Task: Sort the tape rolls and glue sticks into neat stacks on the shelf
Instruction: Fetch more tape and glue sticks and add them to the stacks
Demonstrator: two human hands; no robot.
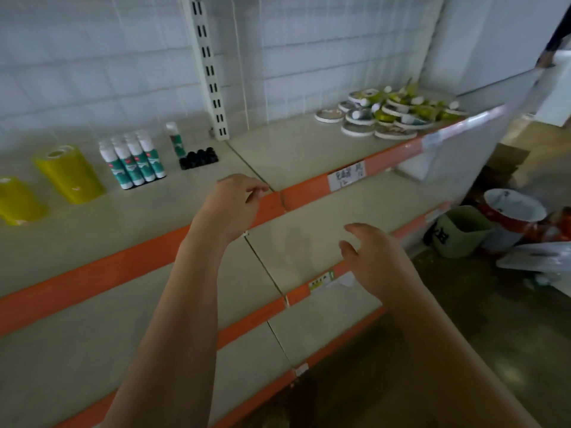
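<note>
Left hand (238,202): empty, fingers loosely curled, hovering over the orange front edge of the top shelf (296,156).
Right hand (375,257): empty, open with fingers spread, lower down, over the second shelf (309,242).
Tape rolls (398,114): a loose, overlapping heap of flat rolls, far ahead and to the right of both hands, at the back corner of the top shelf.
Glue sticks (133,162): a tidy upright block ahead and to the left of the left hand; one single stick (175,140) stands just beside a cluster of black caps (199,158).
Yellow rolls (69,174): two tall stacks at the far left, well apart from the hands.
Step in hand: probably reaching toward the messy heap; neither hand touches anything yet.
Doing it well: lift the rolls one at a time from the top of the heap, lay each flat, line up the edges, and build on the bare shelf between hands and heap.
Risk: pulling a lower roll could scatter the rest.
</note>
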